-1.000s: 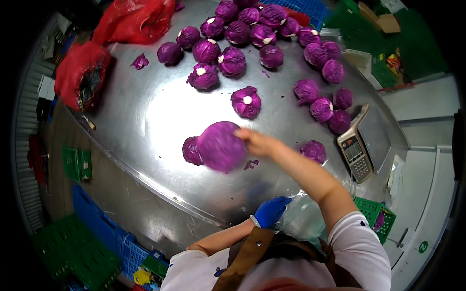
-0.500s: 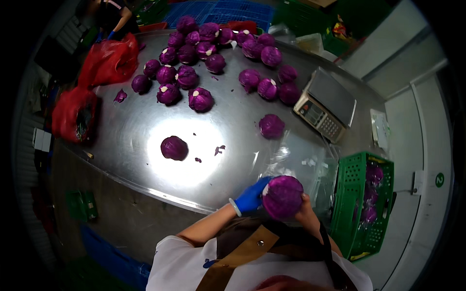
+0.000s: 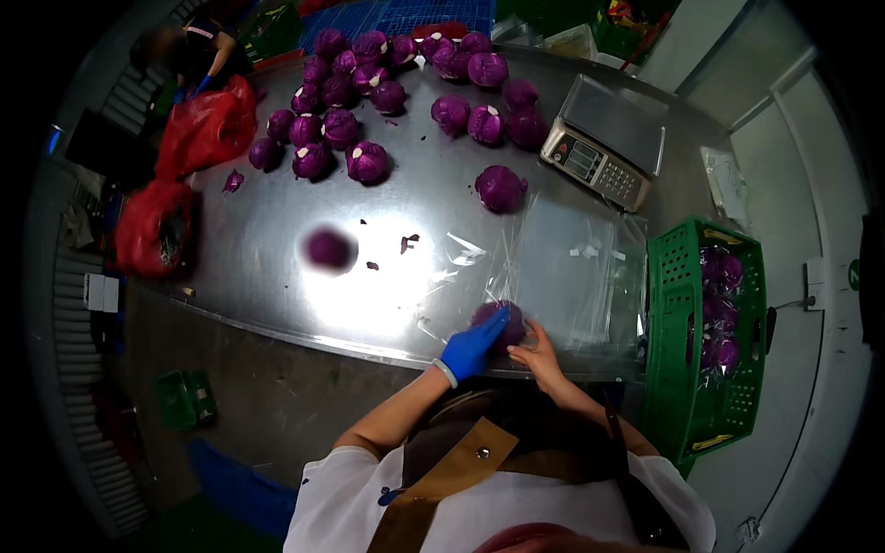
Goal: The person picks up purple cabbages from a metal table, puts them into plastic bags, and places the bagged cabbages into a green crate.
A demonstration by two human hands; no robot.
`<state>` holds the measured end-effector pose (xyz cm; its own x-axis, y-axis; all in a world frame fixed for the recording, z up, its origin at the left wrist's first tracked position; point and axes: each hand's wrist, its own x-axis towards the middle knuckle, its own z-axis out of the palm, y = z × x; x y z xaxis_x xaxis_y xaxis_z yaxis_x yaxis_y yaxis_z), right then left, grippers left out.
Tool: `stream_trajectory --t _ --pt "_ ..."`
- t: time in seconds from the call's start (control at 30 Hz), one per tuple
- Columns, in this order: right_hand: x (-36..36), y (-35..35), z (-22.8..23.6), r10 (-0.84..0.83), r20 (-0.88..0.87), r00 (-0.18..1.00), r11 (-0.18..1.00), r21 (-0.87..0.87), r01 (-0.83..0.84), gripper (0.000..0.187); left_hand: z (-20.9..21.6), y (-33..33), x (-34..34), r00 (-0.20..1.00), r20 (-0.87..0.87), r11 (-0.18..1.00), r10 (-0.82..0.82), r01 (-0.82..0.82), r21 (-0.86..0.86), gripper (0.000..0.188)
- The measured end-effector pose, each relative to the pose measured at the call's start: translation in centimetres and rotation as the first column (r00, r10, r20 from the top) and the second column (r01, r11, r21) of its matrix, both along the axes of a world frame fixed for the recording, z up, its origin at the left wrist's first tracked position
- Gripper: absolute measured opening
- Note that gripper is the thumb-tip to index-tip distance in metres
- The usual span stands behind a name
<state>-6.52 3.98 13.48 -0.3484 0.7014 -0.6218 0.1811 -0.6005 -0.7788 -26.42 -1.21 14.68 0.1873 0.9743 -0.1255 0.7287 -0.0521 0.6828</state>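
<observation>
A red cabbage [image 3: 490, 316] rests at the near edge of the metal table, cupped between my two hands. My left hand [image 3: 475, 348], in a blue glove, lies over its left side and top with the fingers stretched along it. Bare, my right hand [image 3: 537, 358] holds its right side with fingertips and thumb. A stack of clear plastic bags [image 3: 567, 263] lies flat just to the right. Beyond the bags sits another red cabbage [image 3: 501, 190], and one more [image 3: 329, 249] lies alone to the left, blurred in the glare.
Several cabbages [image 3: 339, 89] cluster at the table's far side. A weighing scale [image 3: 595, 170] stands at the right. Beside the table is a green crate [image 3: 673, 276] with wrapped cabbages. Red sacks [image 3: 157, 226] lie at the left, where a co-worker [image 3: 207, 46] stands.
The cabbage in my hands has come down from in front of my body to the table edge. It looked larger and closer before. The view has shifted, uncovering the plastic bags.
</observation>
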Motion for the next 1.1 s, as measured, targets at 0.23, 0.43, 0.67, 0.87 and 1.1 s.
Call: stream_trajectory --t 0.23,0.43,0.67,0.87,1.1 --pt "-5.3 3.3 -4.4 -0.004 0.473 0.881 0.519 0.754 -0.402 0.089 -0.2 -2.8 -1.9 0.997 0.056 0.953 0.057 -0.071 0.293 0.085" --pt "-7.7 5.3 -3.2 0.030 0.520 0.854 0.620 0.661 -0.424 0.026 3.3 -2.0 -2.5 0.980 0.077 0.912 0.186 -0.201 0.357 0.062" --pt "-1.9 2.6 7.3 0.158 0.599 0.785 0.178 0.765 -0.620 0.024 7.4 -5.1 -5.1 0.846 0.345 0.672 0.406 -0.532 0.515 0.037" --pt "4.7 -5.1 6.2 0.208 0.749 0.630 0.128 0.617 -0.776 0.014 7.0 -14.1 1.8 0.773 -0.121 0.741 0.623 -0.534 0.408 0.047" --pt "9.3 -7.9 6.3 0.361 0.729 0.581 0.198 0.549 -0.812 0.025 3.0 -20.0 3.6 0.751 -0.274 0.766 0.601 -0.639 -0.069 0.068"
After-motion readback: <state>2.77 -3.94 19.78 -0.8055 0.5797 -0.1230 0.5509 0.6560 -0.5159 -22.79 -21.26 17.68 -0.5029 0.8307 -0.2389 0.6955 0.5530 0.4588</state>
